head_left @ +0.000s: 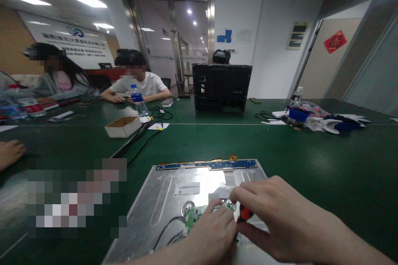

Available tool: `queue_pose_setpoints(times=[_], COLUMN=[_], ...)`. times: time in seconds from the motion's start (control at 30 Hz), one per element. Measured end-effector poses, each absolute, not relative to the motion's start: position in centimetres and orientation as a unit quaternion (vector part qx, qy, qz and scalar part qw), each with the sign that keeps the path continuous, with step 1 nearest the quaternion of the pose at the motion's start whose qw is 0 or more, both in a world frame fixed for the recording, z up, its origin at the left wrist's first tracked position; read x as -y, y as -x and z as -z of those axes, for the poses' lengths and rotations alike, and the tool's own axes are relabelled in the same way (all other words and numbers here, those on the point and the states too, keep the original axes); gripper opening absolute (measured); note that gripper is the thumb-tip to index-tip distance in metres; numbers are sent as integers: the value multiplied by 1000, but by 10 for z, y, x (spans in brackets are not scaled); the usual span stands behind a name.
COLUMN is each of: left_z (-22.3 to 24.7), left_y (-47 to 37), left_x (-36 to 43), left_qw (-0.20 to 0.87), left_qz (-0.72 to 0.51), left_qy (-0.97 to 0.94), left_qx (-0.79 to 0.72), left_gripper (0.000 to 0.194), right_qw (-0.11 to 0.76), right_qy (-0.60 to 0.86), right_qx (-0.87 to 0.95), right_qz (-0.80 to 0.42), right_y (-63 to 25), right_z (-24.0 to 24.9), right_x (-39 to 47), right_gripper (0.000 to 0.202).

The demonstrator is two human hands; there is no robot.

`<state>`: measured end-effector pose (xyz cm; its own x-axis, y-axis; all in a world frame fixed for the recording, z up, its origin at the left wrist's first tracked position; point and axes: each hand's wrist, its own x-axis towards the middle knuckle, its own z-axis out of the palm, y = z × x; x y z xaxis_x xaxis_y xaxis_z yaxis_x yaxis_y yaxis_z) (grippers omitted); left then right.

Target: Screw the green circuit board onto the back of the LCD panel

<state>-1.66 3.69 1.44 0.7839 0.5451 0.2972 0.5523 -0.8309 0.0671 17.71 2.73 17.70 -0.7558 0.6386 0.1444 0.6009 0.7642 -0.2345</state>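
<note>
A silver metal display panel [169,198] lies flat on the green table in front of me, with a blue circuit strip [211,165] along its far edge. A small green circuit board [192,214] with black wires sits on the panel. My left hand [211,234] rests on the panel with its fingertips pressing that board. My right hand [280,215] is closed around a red and black tool handle [245,214], probably a screwdriver, whose tip is hidden between my hands.
A black computer case [221,87] stands at the table's middle. A cardboard box [122,126], water bottle [139,100] and cables lie left of it. Gloves and bags [323,119] lie at right. Two people sit at far left; another person's hand [10,152] rests at the left edge.
</note>
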Motion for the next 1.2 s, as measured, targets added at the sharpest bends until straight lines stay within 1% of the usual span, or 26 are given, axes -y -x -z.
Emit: queue_pose_setpoints(times=[0.1,0.23,0.47,0.67,0.9,1.2], left_z=[-12,-11,-7,-8,-10,-9], left_y=[17,17,16,17,16,15], left_x=[-38,-37,-39,-38,-39,-36], left_qw=[10,23,28,22,8,9], left_qz=[154,166,155,161,160,166], left_qy=[946,945,947,944,947,942], left_qx=[285,282,279,287,280,290], left_gripper=[11,9,7,7,15,15], right_qw=[114,122,108,116,122,109], right_qy=[328,334,343,338,333,329], right_qx=[932,932,930,930,930,933], right_qz=[-100,-76,-72,-86,-94,-97], right_y=[-177,-176,-174,-175,-175,-175], right_z=[-179,-174,-173,-175,-176,-180], right_x=[-26,-26,-28,-27,-26,-26], right_gripper=[14,12,8,13,12,15])
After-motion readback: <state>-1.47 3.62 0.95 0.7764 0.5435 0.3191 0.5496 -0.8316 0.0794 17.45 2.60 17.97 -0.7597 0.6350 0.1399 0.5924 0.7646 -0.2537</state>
